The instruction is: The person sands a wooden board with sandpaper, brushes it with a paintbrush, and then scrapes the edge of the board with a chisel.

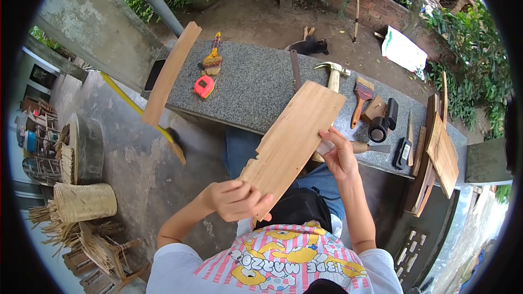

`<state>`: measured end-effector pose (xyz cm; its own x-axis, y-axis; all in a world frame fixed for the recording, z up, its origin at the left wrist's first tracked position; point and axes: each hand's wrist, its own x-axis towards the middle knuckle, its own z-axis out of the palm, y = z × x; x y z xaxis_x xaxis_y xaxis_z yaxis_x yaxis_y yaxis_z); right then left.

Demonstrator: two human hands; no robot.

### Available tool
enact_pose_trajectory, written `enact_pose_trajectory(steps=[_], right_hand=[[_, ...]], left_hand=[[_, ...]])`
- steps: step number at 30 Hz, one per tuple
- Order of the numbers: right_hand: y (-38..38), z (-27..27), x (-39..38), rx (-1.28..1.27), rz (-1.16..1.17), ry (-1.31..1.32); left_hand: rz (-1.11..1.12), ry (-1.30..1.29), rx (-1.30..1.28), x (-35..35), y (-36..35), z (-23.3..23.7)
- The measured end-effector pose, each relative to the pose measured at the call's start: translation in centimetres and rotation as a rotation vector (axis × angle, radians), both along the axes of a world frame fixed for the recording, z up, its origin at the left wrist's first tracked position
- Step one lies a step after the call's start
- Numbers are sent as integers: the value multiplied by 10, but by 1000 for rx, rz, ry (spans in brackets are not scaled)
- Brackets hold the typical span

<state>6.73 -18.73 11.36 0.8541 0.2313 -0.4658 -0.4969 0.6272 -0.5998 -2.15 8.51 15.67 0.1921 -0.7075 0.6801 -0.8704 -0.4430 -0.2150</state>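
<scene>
Risks first, from the left: the left hand [237, 200] is closed around only the low end of the wooden board [291, 139]. With so short a grip on a long piece, I judge that the board could pivot or slip down toward the lap. A jagged notch in the edge just above that hand looks likely to leave splinters in the bare skin. The board's far end rises over the near edge of the worktop [250, 84], close to the hammer [333, 73], so a careless swing could knock the hammer. The right hand [339, 155] is open, its fingers merely resting on the board's right edge, so it steadies more than it holds. The board itself hangs in the air between the two hands, tilted up to the right. It is pale, flat and broad, with grain running along its length, a squarely cut top and a ragged lower left side. Further right on the worktop lie a paintbrush [361, 98] and stacked planks [441, 152].
</scene>
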Motion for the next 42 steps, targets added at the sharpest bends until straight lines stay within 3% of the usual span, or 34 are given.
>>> enact_pose_trajectory(steps=[1,3,4,6,7,10,14,17,19,20,22,26,28,29,31,32,34,36,38,42], right_hand=[[-1,-4,-3,33,-36,-26],[0,-5,-3,65,-73,-51],[2,-2,-3,77,-160,-55],[7,-2,-5,87,-248,-53],[10,-5,-5,74,-257,-60],[25,-4,-9,122,-223,-106],[41,3,-24,56,-129,-132],[51,4,-38,67,-44,-99],[46,-7,-42,26,13,-95],[42,-12,-44,-15,62,-89],[26,-14,-45,-30,125,-82],[-12,10,-54,-61,271,-3],[-38,26,-62,-296,385,-132],[-46,31,-66,-296,382,-130],[-57,38,-73,-830,74,-609],[-51,42,-71,-834,63,-602],[-30,48,-57,-1521,-124,-949],[-20,29,-54,-1562,164,-1072],[12,10,-59,-1673,297,-1118],[62,-3,-68,-1400,424,-1439]], left_hand=[[7,0,-1,-3,1,-3],[293,25,-245,-10,7,-13],[457,340,-395,-20,15,-26],[354,785,-1199,-16,-7,-50],[166,1116,-1279,-20,-8,-53],[76,1263,-1366,-25,-37,-95],[33,1253,-1614,8,-65,-96],[204,1053,-1413,21,-75,-101],[-106,1162,-1689,28,-83,-85],[-103,1168,-1689,27,-79,-86],[-340,1383,-1856,24,-69,-91],[-297,1375,-1803,19,-56,-80],[-311,1344,-1853,20,-53,-69],[-329,1313,-1904,21,-52,-67],[-372,1301,-1916,22,-52,-71],[-417,1284,-1925,23,-52,-73],[-452,1314,-1958,21,-60,-70],[-487,1343,-1983,22,-68,-63],[-404,1267,-2060,23,-76,-56],[-485,1221,-2090,20,-79,-70]])
